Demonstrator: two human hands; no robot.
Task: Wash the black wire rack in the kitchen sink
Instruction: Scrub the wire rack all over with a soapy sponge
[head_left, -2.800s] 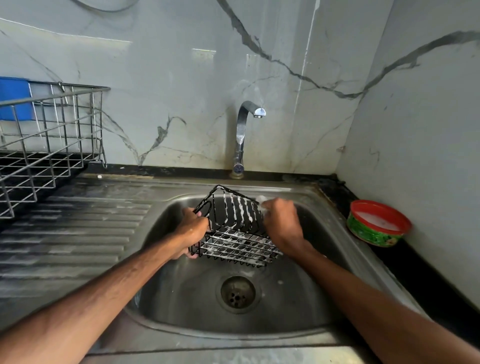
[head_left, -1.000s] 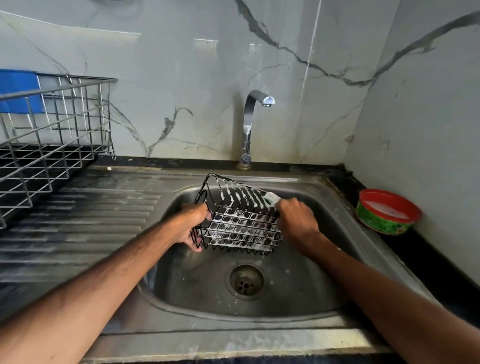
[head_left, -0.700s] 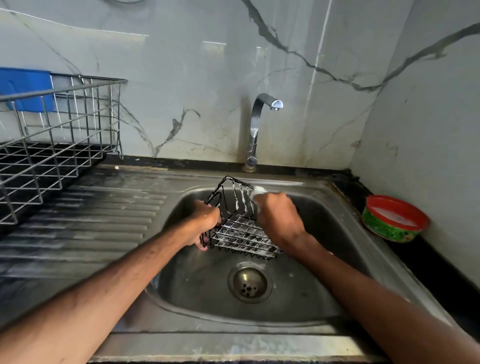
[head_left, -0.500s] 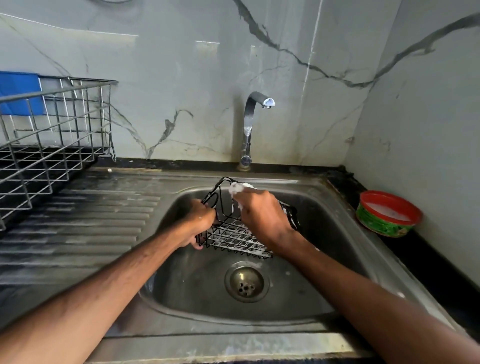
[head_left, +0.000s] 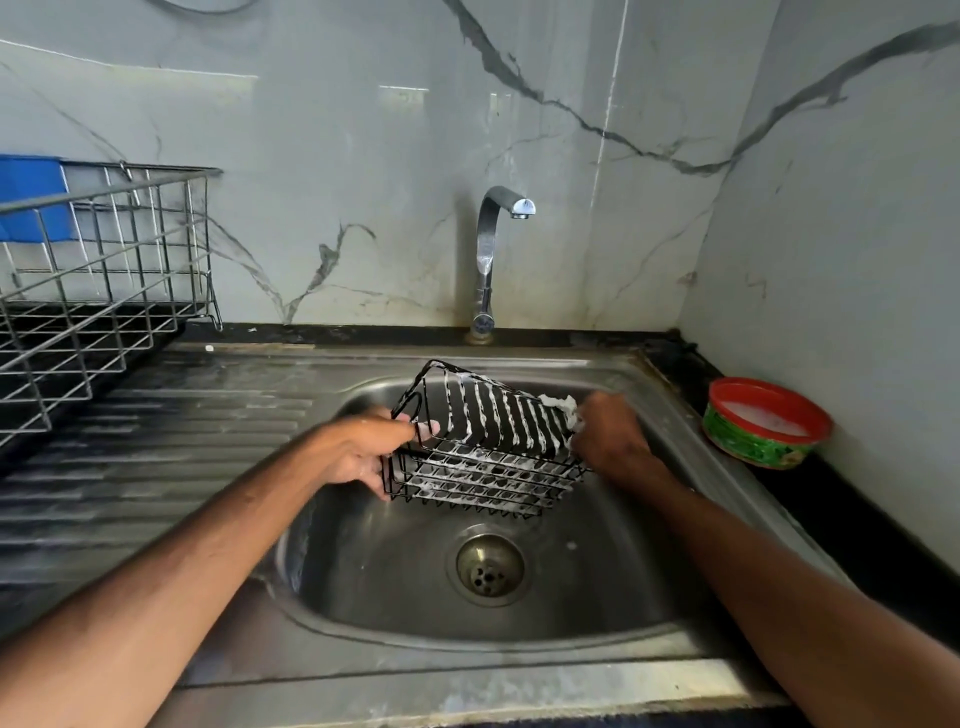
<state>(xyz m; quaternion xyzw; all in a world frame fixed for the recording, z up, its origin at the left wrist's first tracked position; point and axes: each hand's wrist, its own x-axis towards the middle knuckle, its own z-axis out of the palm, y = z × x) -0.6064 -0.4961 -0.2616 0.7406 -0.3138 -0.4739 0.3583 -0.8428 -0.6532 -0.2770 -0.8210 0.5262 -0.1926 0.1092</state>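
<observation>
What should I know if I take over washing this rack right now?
Left hand: gripping the black wire rack by its left end, tilted above the sink.
Right hand: pressing a soapy white scrubber against the rack's right end.
Done: suds cover the rack's wires.
Left: finish scrubbing, then rinse; the tap shows no running water.
The red-rimmed soap tub sits on the counter to the right.

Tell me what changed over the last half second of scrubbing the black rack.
The right hand slid its soapy scrubber from the black wire rack's left end back to its right end, uncovering the foamy wires. The left hand kept gripping the rack's left side over the sink; the tap stayed off.
</observation>
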